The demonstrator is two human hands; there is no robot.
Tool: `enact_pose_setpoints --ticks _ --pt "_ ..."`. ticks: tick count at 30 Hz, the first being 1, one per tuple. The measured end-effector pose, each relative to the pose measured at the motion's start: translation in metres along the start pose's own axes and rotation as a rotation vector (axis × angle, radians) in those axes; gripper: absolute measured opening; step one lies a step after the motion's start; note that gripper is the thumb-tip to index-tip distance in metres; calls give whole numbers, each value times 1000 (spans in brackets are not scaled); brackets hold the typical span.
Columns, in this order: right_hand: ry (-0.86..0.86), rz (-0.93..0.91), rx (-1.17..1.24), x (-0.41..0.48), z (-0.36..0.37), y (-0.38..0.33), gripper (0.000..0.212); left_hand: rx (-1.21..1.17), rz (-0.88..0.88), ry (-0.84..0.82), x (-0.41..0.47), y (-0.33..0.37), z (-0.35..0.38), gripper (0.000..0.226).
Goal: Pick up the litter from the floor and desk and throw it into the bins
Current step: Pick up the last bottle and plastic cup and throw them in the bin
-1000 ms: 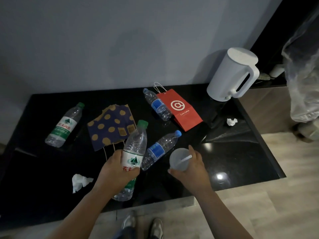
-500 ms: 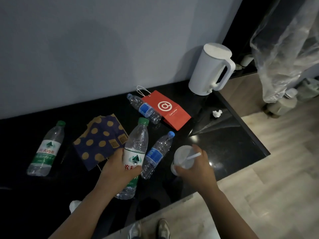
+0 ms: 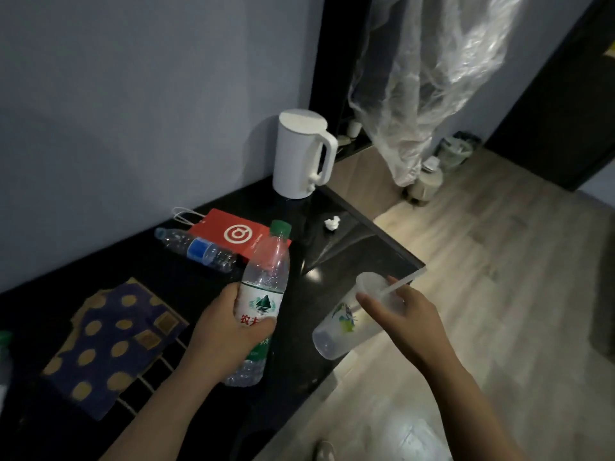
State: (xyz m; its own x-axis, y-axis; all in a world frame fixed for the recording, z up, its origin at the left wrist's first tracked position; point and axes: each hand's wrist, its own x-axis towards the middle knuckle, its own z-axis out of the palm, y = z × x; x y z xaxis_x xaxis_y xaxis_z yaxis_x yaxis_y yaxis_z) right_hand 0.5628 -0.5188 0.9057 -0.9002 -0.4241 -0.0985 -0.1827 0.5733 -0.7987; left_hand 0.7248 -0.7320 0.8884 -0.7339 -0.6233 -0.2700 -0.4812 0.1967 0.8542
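Litter fills both hands: the left hand [image 3: 226, 331] wraps its fingers round the green-capped bottle [image 3: 266, 284], and the right hand [image 3: 409, 314] curls its own round the clear cup [image 3: 342, 324], which has lifted off the desk [image 3: 332, 261] since a second ago and now tilts past its edge. Farther back a blue-labelled bottle [image 3: 199, 249], red paper bag [image 3: 233, 232] and crumpled tissue [image 3: 332, 223] lie on the desk, and the view has swung toward the bins [image 3: 455, 154], so a carry there seems next.

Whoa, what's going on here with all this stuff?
A person is clearing litter off a black desk. Their left hand grips a green-capped water bottle and their right hand holds a clear plastic cup with a straw. A blue-labelled bottle, a red paper bag, a spotted bag and a crumpled tissue lie on the desk.
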Motion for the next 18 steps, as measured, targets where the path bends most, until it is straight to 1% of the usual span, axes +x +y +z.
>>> enact_pose_setpoints --ticks 1,4,7,8,9,12,13,18 --pt "28 7 21 1 -9 2 66 -3 19 -21 5 9 6 45" --pt "96 37 56 8 -36 14 58 -10 65 -80 19 36 27 45" --pt "118 73 124 21 -65 28 64 -5 100 -110 36 65 56 40" --pt "127 81 138 27 -76 34 63 2 113 -110 42 76 68 38" --pt "137 86 152 33 -88 39 59 11 129 -108 48 88 82 38" --pt "164 77 174 53 -130 57 37 21 189 -135 66 122 128 39" --pt "178 71 178 62 -145 64 33 21 203 -150 71 135 145 39" --pt "236 69 189 105 -224 102 35 42 235 -185 99 197 226 42"
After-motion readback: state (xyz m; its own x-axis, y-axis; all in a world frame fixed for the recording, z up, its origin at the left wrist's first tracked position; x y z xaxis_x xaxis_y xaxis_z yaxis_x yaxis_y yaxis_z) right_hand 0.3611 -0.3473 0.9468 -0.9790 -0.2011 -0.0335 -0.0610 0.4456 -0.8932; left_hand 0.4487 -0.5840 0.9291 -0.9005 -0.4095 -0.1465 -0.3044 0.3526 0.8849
